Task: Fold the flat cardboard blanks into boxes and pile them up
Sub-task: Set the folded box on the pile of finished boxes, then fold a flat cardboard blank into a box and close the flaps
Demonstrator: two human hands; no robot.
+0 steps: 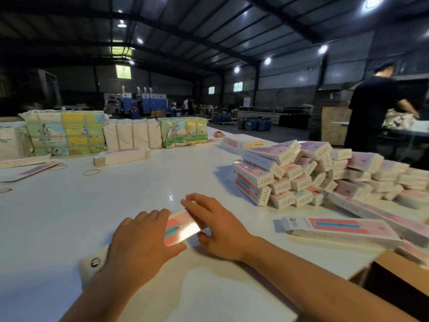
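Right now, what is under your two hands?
A pink and blue carton blank on the white table, left hand and right hand pressing it. Its middle shows; the covered parts don't.

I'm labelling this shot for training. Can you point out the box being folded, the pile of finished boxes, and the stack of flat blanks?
box [183, 227], head view, its shiny top face.
pile of boxes [301, 173], head view, stacked box ends.
flat blanks [341, 226], head view, top blank's printed face.
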